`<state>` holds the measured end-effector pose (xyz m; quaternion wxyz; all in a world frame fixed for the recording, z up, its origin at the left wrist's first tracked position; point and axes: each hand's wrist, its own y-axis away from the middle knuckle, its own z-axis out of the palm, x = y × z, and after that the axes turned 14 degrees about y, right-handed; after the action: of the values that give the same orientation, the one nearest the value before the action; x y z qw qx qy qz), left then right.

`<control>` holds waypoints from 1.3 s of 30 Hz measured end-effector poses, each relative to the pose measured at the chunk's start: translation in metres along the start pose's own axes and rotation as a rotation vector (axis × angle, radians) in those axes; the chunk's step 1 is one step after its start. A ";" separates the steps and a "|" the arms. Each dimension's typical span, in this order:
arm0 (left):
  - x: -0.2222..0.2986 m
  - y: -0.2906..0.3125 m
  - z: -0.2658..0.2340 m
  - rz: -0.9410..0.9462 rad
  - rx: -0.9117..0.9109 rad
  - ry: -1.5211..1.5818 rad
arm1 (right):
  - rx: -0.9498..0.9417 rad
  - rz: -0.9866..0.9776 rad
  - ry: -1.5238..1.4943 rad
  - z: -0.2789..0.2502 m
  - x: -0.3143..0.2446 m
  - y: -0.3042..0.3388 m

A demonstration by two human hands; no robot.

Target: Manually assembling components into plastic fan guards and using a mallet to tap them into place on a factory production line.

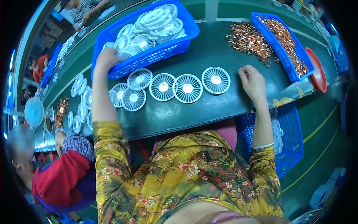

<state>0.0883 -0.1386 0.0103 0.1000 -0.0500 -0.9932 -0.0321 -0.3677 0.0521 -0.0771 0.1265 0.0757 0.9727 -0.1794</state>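
My left hand (107, 59) reaches over the near left corner of a blue plastic basket (153, 59) heaped with white round slatted discs (154, 18). Its fingers are partly hidden against the discs, so whether it grips one does not show. Over the green table, right of the disc row, my right hand (253, 81) has its fingertips pinched together. Something small and reddish shows at those tips, too small to name. Closest to this hand lies a single white slatted disc (216, 80). Further left, several more discs (163, 87) lie flat, some overlapping.
Copper-coloured rings (248, 39) are heaped at the back right, beside a blue tray (274, 44) full of them. A red dish (316, 71) stands at the right edge. Below the table sits another blue basket (292, 134). A person in red (63, 175) works at left.
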 end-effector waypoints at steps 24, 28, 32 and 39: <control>0.207 0.170 0.090 0.490 0.127 1.614 | 0.480 -0.560 -0.218 -0.047 -0.114 0.023; 0.204 0.170 0.091 0.433 0.093 1.467 | 0.256 -0.593 -0.150 -0.050 -0.108 0.025; 0.204 0.168 0.087 0.484 -0.023 1.276 | 0.118 -0.593 -0.125 -0.051 -0.102 0.030; 0.203 0.173 0.074 0.288 -0.518 1.792 | 0.326 -0.542 -0.211 -0.054 -0.093 0.040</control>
<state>-0.1056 0.0576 -0.0119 0.8150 -0.1497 -0.4926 -0.2657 -0.2833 0.0992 -0.0163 0.1604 -0.1856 0.8974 -0.3668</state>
